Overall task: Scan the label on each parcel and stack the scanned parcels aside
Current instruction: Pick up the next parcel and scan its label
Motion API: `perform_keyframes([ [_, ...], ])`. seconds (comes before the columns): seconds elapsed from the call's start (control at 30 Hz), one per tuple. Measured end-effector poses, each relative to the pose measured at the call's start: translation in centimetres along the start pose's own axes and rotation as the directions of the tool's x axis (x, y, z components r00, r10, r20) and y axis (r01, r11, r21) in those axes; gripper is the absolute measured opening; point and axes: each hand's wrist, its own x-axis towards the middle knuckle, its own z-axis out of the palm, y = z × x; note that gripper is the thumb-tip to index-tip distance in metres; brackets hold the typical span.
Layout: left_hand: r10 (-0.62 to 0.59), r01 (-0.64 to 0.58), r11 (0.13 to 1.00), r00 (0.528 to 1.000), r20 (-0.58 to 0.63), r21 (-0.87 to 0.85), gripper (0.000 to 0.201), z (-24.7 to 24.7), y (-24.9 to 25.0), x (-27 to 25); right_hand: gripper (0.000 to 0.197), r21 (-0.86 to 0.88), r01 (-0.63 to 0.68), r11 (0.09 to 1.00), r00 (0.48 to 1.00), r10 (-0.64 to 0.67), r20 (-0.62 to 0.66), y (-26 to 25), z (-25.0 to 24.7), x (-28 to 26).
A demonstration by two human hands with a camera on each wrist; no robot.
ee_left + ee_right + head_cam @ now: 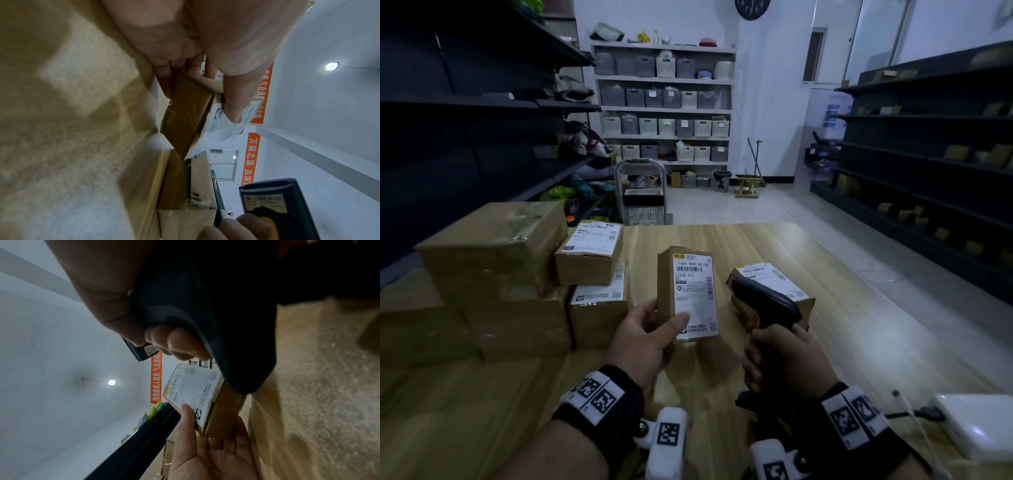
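Left hand grips cardboard parcel — right, matte scanner.

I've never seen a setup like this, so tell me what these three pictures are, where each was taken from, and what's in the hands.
No machine here: a person wears one camera on the head and one on each wrist. The head view looks down at a wooden table. The left hand holds a small parcel upright, thumb on its label. The right hand grips a black scanner. Another parcel lies behind the scanner, and a stack of boxes sits at the left. The wrist views show the same things up close.
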Motion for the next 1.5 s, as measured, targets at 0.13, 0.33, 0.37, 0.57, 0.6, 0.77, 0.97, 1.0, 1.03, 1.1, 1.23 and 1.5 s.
perform_keyframes([
  [0.13,-0.003,0.003,1.000,1.000,-0.001,-0.018,0.042,0.0,-0.1,0.2,0.029,0.031,0.017,0.999,0.999,-0.018,0.030,-0.3,-0.2,0.1],
  [0.33,-0.004,0.004,1.000,1.000,-0.017,-0.020,0.056,-0.2,-0.2,0.4,0.022,0.161,0.065,0.985,0.995,-0.052,-0.083,-1.2,-1.1,0.5],
  [0.37,-0.003,0.002,1.000,1.000,-0.017,-0.018,0.061,-0.2,-0.2,0.3,0.019,0.194,0.073,0.978,0.991,-0.049,-0.125,-1.4,-1.1,0.6],
  [0.57,-0.014,0.014,0.998,1.000,0.000,-0.060,0.054,0.0,-0.2,0.1,0.015,0.403,0.300,0.865,0.877,-0.084,-0.473,-2.4,-2.5,1.4],
  [0.6,-0.016,0.016,0.998,1.000,-0.002,-0.063,0.056,-0.1,-0.2,0.2,0.018,0.387,0.312,0.868,0.854,-0.077,-0.514,-2.7,-2.6,1.3],
  [0.77,-0.020,0.018,0.995,1.000,-0.021,-0.101,0.061,-0.1,-0.5,0.6,0.019,0.368,0.307,0.877,0.829,-0.057,-0.556,-3.7,-2.9,0.6],
  [0.97,-0.086,0.086,0.996,0.996,-0.012,-0.018,0.057,0.4,-0.5,1.5,0.035,0.361,0.206,0.910,0.812,0.048,-0.582,-2.0,-4.0,1.7],
  [1.0,-0.107,0.107,0.994,0.994,-0.007,0.004,0.056,0.6,-0.5,1.8,0.040,0.374,0.187,0.908,0.813,0.070,-0.577,-1.9,-4.0,1.8],
  [1.03,-0.130,0.130,0.991,0.991,0.005,0.019,0.053,1.0,-0.4,2.0,0.044,0.393,0.176,0.903,0.822,0.085,-0.563,-2.0,-3.8,1.7],
  [1.1,-0.175,0.174,0.984,0.984,0.027,0.035,0.045,2.1,-0.3,2.4,0.046,0.422,0.183,0.888,0.834,0.087,-0.544,-2.0,-3.8,1.6],
  [1.23,-0.190,0.189,0.978,0.982,0.004,0.087,0.048,4.9,-0.6,3.1,0.029,0.444,0.212,0.871,0.838,0.072,-0.541,-1.8,-4.4,1.9],
  [1.5,-0.193,0.182,0.950,0.981,0.020,0.255,0.053,9.4,-0.9,5.0,0.049,0.460,0.274,0.845,0.770,0.094,-0.631,-2.0,-5.8,2.5],
])
